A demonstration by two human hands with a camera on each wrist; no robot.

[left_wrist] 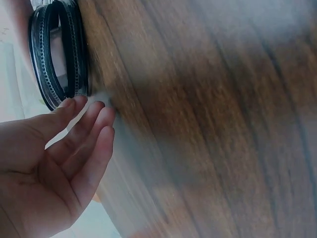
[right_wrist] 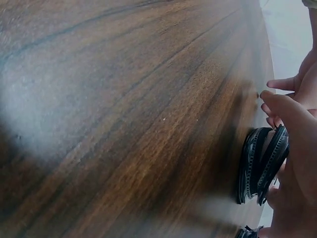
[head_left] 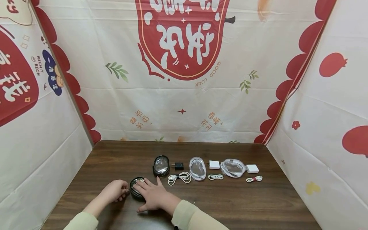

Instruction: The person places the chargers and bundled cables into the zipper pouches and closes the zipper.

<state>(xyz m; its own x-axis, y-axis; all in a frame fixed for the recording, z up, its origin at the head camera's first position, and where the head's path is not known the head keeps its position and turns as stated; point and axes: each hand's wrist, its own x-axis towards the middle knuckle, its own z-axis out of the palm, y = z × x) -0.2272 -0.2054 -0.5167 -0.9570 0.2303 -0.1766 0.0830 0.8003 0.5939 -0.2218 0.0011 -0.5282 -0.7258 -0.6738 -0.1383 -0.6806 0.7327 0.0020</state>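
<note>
A small rounded zip pouch with black trim and a clear top lies on the brown table. Its zip gapes along the side, as the left wrist view shows. My right hand presses on its top from the right, fingers spread. At the pouch's left edge, my left hand pinches at the end of the zip between thumb and fingertips; the pull itself is hidden by them. In the right wrist view, the pouch stands beside the right hand's thumb, with the left hand beyond.
Behind lies another black-trimmed pouch. To its right are a black charger, a white cable, white-trimmed pouches, white chargers and small bundled cables. Printed cloth walls surround the table.
</note>
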